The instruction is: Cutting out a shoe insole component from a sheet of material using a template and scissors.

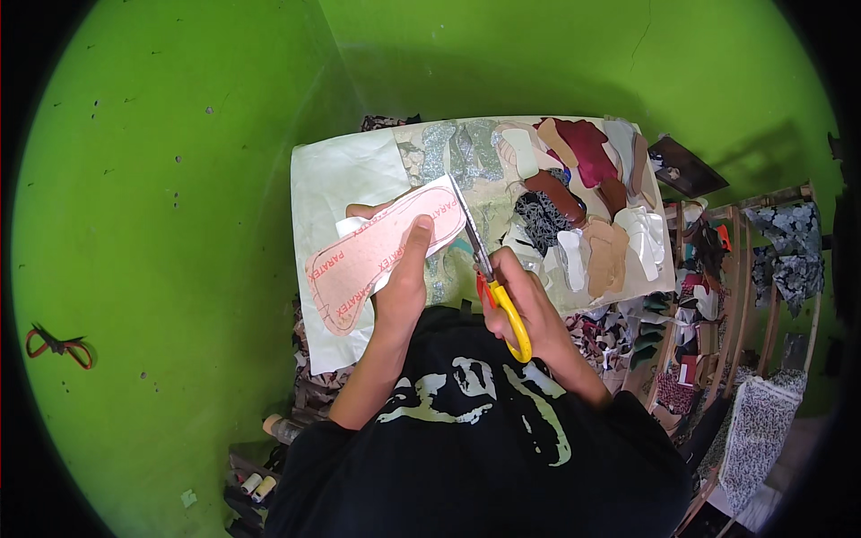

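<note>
My left hand [402,273] grips a pinkish insole board [363,253] with red print and a drawn outline, thumb on top and fingers underneath. White material shows along the board's edges. In my right hand [529,309] is a pair of scissors [508,316] with yellow and red handles. Their blades point away from me and lie at the board's right end, by its rounded tip. How far the blades are apart cannot be made out. Both hands are above the near part of the table.
On the table [583,291] lie a white sheet [345,170], brown sole-shaped pieces [606,255], a dark red piece [589,152] and a dark shredded bundle [541,215]. Wooden racks [731,296] with materials stand at right. Red-handled scissors [59,346] hang on the green wall [161,224].
</note>
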